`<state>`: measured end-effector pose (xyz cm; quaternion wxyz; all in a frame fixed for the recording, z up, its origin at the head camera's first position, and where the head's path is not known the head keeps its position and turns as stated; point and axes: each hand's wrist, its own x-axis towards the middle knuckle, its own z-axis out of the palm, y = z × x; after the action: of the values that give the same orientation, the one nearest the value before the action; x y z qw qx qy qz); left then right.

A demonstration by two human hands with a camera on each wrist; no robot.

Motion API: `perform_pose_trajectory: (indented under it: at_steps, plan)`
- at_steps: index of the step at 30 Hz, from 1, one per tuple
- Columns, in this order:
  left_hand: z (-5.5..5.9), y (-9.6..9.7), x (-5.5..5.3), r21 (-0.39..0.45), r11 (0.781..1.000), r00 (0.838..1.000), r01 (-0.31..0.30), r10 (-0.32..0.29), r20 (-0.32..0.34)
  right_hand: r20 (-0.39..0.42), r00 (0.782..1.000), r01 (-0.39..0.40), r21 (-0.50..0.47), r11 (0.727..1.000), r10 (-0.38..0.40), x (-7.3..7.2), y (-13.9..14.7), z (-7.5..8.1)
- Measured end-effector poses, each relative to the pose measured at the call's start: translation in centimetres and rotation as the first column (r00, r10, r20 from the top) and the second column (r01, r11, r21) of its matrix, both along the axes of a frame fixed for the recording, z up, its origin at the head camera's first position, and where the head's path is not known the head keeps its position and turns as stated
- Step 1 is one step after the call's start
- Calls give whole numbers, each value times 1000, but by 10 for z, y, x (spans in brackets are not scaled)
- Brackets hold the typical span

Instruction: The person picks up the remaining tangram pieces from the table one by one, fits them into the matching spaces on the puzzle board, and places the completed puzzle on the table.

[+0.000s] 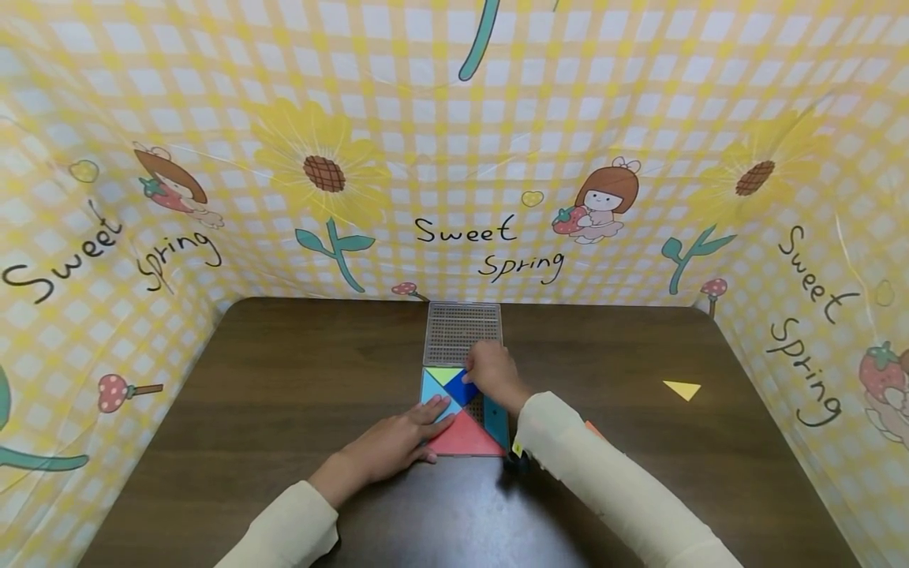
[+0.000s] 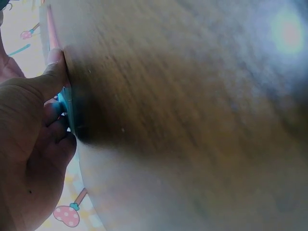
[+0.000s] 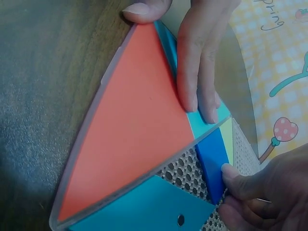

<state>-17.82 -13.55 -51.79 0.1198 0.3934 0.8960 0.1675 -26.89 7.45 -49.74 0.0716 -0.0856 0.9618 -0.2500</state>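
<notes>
Two cream sleeves [image 1: 287, 528] crossed the lower frame; the right one could have nudged the single orange piece [image 1: 594, 430] beside it. At lower centre the left hand [image 1: 398, 442], fingers extended and gripping nothing, rested on one red triangle [image 1: 469, 438] and one light-blue triangle [image 1: 430, 386]. One teal piece [image 1: 498, 424] lay rightward, one yellow triangle [image 1: 683, 390] at frame right. Mid-frame, the right hand [image 1: 495, 372] pinched one dark-blue piece [image 1: 462, 389]; released askew, it might have caught one lime triangle [image 1: 445, 374]. Beyond lay one perforated panel [image 1: 463, 333].
</notes>
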Motion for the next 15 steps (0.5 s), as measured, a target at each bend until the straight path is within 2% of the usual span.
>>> perform_pose_trajectory:
  at_steps: [7,15]
  plan:
    - [0,1,0,-1,1000,1000,0,0,-2,-8,1000,17,-55,998,-17,-2,5,1]
    - [3,0,1,0,1000,1000,-1,1,2,-19,1000,0,-136,991,-3,-3,15,7]
